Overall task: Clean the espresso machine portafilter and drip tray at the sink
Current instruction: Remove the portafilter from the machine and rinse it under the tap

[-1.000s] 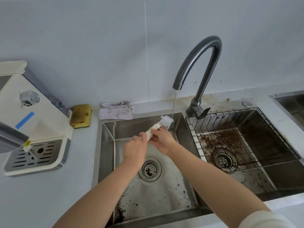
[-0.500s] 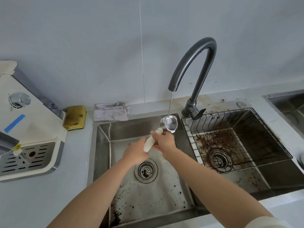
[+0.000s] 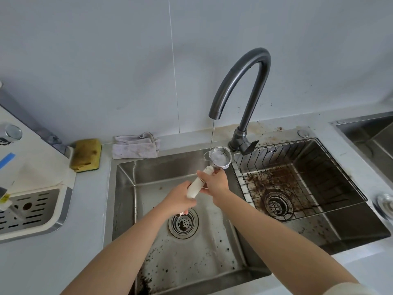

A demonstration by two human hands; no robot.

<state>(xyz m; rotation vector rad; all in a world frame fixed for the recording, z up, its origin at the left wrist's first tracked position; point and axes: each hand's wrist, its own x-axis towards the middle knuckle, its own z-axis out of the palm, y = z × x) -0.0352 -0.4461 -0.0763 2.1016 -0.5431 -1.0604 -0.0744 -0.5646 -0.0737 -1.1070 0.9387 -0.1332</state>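
Holding the portafilter (image 3: 220, 157) over the left sink basin (image 3: 161, 169), just above centre of the frame, I have both hands closed round its white handle. My left hand (image 3: 180, 199) grips the butt end and my right hand (image 3: 214, 182) wraps the handle near the neck. Its long axis runs from lower left to upper right, with the metal basket end highest and farthest from me and its open mouth turned up toward the faucet (image 3: 240, 81). A thin water stream (image 3: 212, 135) falls from the spout onto the basket's left rim.

Below my hands the drain (image 3: 183, 223) sits among dark coffee specks. To the right, a wire rack (image 3: 297, 177) hangs in the second basin, over brown grounds. A yellow sponge (image 3: 86, 155) and a crumpled cloth (image 3: 136, 145) lie on the counter behind the sink, at left.

At the left edge of the frame stands the espresso machine (image 3: 32, 167), its slotted drip tray (image 3: 27, 209) cut off by the frame. My fingers hide most of the handle. Something small and shiny pokes out beneath my left hand; I cannot make it out.
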